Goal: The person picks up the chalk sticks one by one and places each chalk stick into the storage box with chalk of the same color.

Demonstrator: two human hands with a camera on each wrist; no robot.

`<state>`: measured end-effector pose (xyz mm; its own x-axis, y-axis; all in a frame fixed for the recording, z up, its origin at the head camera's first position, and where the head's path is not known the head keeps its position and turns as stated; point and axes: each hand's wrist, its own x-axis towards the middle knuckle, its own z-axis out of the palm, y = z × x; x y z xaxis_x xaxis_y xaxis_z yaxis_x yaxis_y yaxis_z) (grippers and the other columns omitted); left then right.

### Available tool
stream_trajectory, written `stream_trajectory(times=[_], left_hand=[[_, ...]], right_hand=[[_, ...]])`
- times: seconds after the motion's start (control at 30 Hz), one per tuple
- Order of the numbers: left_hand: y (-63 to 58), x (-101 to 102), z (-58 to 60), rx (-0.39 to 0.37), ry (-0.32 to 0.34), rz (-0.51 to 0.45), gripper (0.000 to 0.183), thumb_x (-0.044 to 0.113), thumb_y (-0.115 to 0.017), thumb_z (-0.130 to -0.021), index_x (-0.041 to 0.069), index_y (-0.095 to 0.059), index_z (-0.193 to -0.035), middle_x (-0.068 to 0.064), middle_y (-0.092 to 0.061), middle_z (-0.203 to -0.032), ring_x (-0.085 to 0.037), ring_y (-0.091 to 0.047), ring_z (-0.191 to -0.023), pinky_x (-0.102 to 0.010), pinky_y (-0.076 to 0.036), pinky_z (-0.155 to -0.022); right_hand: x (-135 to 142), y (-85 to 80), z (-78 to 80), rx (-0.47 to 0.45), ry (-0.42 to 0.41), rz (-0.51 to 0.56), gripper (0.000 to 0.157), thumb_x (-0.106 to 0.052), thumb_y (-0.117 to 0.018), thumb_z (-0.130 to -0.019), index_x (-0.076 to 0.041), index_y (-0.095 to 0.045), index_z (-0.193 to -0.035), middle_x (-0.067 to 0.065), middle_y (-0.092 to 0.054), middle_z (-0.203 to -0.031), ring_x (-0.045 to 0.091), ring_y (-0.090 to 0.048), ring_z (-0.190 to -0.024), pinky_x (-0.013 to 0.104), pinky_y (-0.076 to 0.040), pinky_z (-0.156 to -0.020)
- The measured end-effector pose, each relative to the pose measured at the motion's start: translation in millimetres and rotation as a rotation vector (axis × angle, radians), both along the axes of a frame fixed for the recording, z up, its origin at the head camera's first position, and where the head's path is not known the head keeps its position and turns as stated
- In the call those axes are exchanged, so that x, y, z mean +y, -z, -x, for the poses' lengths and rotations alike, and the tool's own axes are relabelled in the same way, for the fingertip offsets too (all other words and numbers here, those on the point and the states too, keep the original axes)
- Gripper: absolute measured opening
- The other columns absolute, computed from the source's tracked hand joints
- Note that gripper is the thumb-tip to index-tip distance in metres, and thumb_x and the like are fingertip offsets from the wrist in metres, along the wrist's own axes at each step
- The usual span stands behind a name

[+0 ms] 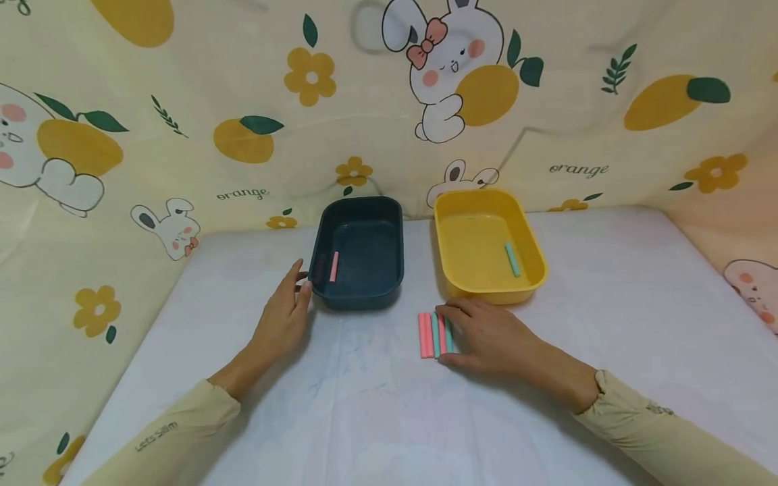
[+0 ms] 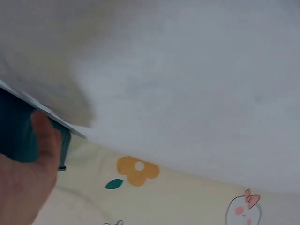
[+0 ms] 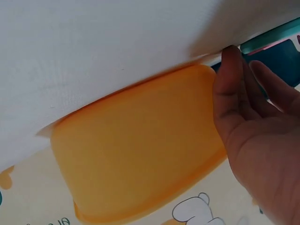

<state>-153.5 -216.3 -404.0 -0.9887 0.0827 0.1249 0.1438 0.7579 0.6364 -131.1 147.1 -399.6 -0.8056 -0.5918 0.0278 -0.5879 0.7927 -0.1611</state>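
Pink chalk sticks [image 1: 423, 336] and teal chalk sticks [image 1: 435, 337] lie side by side in a short row on the table. Over the right end of this row, my right hand [image 1: 494, 337] has its fingertips near the far ends and its thumb by the near ends. A teal stick [image 3: 274, 36] shows beside its fingertips in the right wrist view; firm contact is unclear. My left hand [image 1: 281, 327] rests against the left side of a dark blue bin [image 1: 365, 302], thumb near the rim. One pink stick [image 1: 334, 267] lies inside that bin.
A yellow bin [image 1: 492, 295] stands right of the dark one, holding one teal stick [image 1: 513, 260]. Both bins sit by the back edge of the white-covered table [image 1: 365, 432]. A patterned cloth [image 1: 365, 121] rises behind them.
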Motion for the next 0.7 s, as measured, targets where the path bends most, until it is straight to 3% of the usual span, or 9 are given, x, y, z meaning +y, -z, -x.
stream_trajectory(times=[0.13,0.4,0.7], left_hand=[[-1.7,-2.2,7.5,0.06,0.032,-0.033,0.056,0.029,-0.037,-0.109,0.009,-0.021,-0.158,-0.022,-0.05,-0.147,-0.04,-0.059,-0.124,-0.056,-0.046,-0.104],[-3.8,-2.7,14.1,-0.014,0.071,-0.014,0.056,0.03,-0.04,-0.108,0.012,-0.024,-0.158,-0.021,-0.047,-0.15,-0.038,-0.059,-0.125,-0.053,-0.051,-0.099],[-1.7,-4.9,11.1,-0.061,0.073,-0.041,0.056,0.031,-0.042,-0.107,0.015,-0.025,-0.158,-0.019,-0.043,-0.154,-0.035,-0.06,-0.123,-0.048,-0.055,-0.094]], right_hand=[[0.3,-1.9,1.6,-0.03,0.023,0.001,0.082,-0.058,-0.075,-0.079,-0.014,-0.051,-0.144,0.005,-0.056,-0.141,0.024,-0.054,-0.126,0.045,-0.047,-0.106],[0.3,-2.4,4.1,-0.037,0.01,-0.005,0.079,-0.054,-0.075,-0.079,-0.012,-0.052,-0.141,0.007,-0.055,-0.139,0.025,-0.052,-0.125,0.045,-0.047,-0.107],[-1.1,-2.3,0.4,-0.043,0.015,0.005,0.078,-0.053,-0.077,-0.076,-0.012,-0.054,-0.137,0.005,-0.057,-0.135,0.023,-0.053,-0.123,0.044,-0.048,-0.106]])
